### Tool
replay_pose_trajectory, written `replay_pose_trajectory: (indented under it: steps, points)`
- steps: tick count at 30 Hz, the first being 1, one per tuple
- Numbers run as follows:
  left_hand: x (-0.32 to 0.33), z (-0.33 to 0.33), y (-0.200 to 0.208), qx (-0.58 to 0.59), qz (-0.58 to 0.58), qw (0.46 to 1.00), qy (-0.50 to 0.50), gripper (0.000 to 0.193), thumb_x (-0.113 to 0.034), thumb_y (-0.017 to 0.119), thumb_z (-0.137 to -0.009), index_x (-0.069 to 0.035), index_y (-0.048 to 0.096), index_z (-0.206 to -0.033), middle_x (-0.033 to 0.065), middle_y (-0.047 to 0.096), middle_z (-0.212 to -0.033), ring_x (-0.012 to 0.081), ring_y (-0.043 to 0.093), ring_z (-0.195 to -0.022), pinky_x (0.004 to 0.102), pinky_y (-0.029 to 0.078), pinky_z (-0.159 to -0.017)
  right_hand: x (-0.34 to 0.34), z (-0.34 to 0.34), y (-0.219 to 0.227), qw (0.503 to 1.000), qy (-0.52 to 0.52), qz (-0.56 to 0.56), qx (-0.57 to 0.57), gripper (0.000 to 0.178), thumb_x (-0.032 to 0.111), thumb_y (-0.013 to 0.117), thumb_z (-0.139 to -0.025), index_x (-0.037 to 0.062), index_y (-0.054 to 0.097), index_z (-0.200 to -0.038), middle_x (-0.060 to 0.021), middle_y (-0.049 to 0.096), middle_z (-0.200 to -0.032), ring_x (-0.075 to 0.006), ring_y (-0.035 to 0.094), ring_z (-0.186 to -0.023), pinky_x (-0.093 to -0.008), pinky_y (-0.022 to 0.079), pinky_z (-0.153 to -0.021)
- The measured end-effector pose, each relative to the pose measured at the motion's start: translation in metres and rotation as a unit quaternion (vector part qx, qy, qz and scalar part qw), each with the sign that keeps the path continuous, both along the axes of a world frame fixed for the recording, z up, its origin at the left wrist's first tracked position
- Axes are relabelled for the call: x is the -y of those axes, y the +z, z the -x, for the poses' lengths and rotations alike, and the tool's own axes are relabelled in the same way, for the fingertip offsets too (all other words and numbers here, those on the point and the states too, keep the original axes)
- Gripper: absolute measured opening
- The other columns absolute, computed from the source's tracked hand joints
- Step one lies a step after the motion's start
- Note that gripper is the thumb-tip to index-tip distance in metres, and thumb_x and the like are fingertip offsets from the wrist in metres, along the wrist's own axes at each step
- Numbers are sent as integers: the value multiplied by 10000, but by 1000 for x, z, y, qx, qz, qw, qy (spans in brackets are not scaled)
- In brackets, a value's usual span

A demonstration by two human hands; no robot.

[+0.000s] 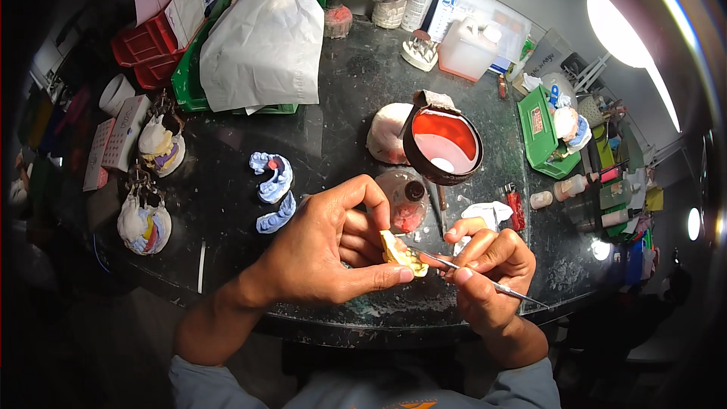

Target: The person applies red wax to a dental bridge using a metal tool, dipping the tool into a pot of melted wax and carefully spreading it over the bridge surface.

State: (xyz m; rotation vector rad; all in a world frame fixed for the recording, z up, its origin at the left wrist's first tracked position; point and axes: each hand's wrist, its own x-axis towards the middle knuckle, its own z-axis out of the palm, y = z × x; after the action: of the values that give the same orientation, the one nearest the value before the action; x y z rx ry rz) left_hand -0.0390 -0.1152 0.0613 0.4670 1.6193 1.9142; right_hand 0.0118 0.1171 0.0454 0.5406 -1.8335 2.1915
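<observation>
My left hand (333, 242) pinches a small yellow dental cast (401, 257) between thumb and fingers above the near part of the bench. In my right hand (496, 273) is a thin metal dental carving tool (509, 290), held like a pen. Its far tip meets or nearly meets the cast; exact contact is too small to tell. Behind the cast stands a glass spirit burner (405, 204) with a dark top. Beyond it a round dark pan (443, 148) holds glossy red material. Blue dental impressions (273, 178) lie left of my left hand.
Plaster models on articulators (148, 216) stand at the left. A white sheet (265, 49) covers a green tray at the back left. A red lighter (515, 208) and crumpled tissue (486, 214) lie right of the burner. Farther right is a green box (539, 132) with casts.
</observation>
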Motion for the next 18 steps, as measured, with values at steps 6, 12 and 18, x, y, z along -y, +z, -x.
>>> replay_pose_trajectory:
  steps: [6,12,18]
  points:
    - [-1,0,-1,-2,-1,1000,2,484,57,821,-793,-48,419,-1043,156,730,-973,140,717,-897,240,581,-754,-2,-4,-2,999,-22,-8,47,200,-23,719,-836,66,540,-819,-74,658,-654,-118,602,-670,-485,471,-943]
    - [1,0,2,-4,7,1000,6,476,18,838,-792,-48,448,-1058,124,737,-958,96,703,-857,201,555,-713,5,-3,5,993,14,67,92,183,-68,689,-856,28,534,-844,-114,639,-773,-228,626,-983,-491,614,-886]
    - [0,0,3,-8,11,1000,11,471,-11,850,-789,-40,479,-1079,114,742,-960,81,702,-846,195,552,-701,3,-2,4,989,52,101,91,166,-98,658,-870,5,528,-873,-130,619,-825,-271,583,-1099,-483,647,-870]
